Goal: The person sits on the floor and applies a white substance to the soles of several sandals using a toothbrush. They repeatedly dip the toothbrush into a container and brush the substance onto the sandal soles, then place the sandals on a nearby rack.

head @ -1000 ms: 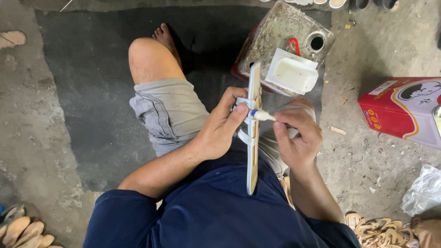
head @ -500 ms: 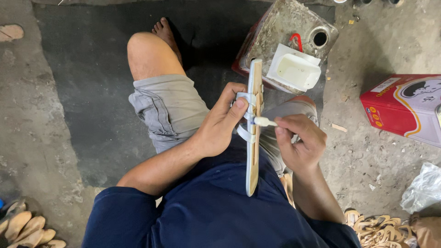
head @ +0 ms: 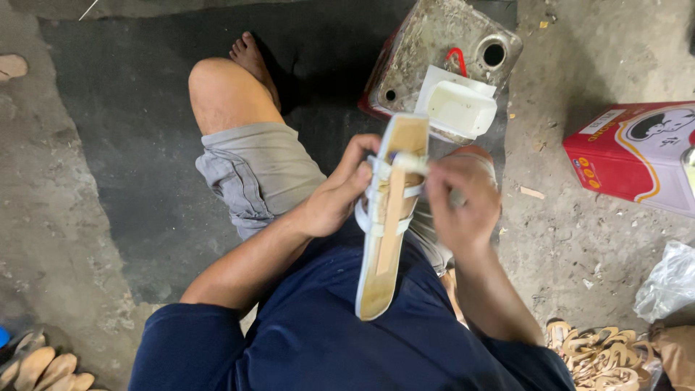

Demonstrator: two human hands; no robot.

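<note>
The floor (head: 87, 217) is rough grey concrete with a darker stained patch (head: 145, 108) in the middle. A dirty metal can (head: 434, 51) stands on it, a red box (head: 637, 156) lies well to the side, and a crumpled plastic bag (head: 666, 279) sits near that box.

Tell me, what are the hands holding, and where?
Left hand grips the sandal at its strapped middle edge; right hand holds a small brush by its handle.

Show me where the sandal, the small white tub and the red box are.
sandal (head: 381, 268), head view, on the tan sole near its lower end.
small white tub (head: 460, 108), head view, on its pale inside.
red box (head: 604, 163), head view, on its red side face.
</note>
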